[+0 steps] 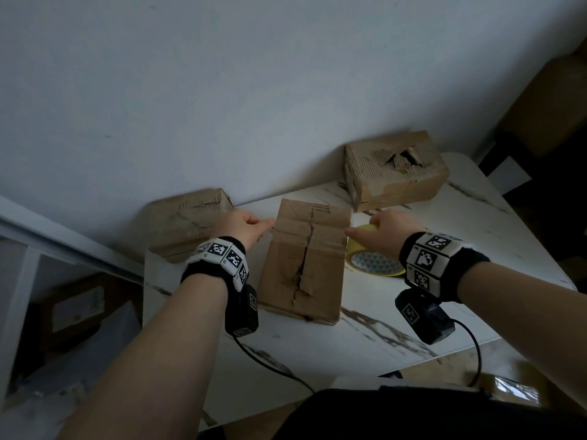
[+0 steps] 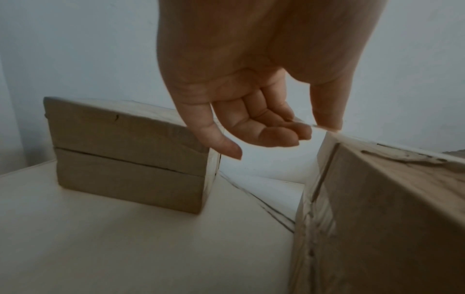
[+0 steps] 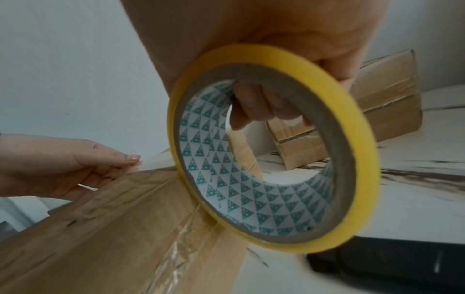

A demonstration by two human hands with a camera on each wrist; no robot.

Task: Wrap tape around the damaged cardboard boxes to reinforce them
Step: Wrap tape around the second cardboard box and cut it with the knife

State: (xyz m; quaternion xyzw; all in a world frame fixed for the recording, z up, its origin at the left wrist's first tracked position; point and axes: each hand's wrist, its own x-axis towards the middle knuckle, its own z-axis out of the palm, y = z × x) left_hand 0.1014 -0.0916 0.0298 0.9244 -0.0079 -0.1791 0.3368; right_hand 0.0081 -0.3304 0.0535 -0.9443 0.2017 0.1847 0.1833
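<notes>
A cracked cardboard box (image 1: 305, 262) lies in the middle of the marble table (image 1: 413, 315). A strip of clear tape (image 1: 311, 231) runs across its far top. My left hand (image 1: 254, 227) pinches the strip's end at the box's left top edge (image 2: 315, 127), thumb on top (image 3: 130, 159). My right hand (image 1: 378, 231) grips the yellow tape roll (image 1: 371, 258) at the box's right edge, fingers through the core (image 3: 251, 107). The roll (image 3: 357, 127) stands on edge against the box (image 3: 100, 228).
A second box (image 1: 187, 223) stands at the table's left against the wall (image 2: 125, 155). A third box (image 1: 397, 169) with a torn hole in its top sits at the back right (image 3: 390, 103). Camera cables hang over the table's front edge.
</notes>
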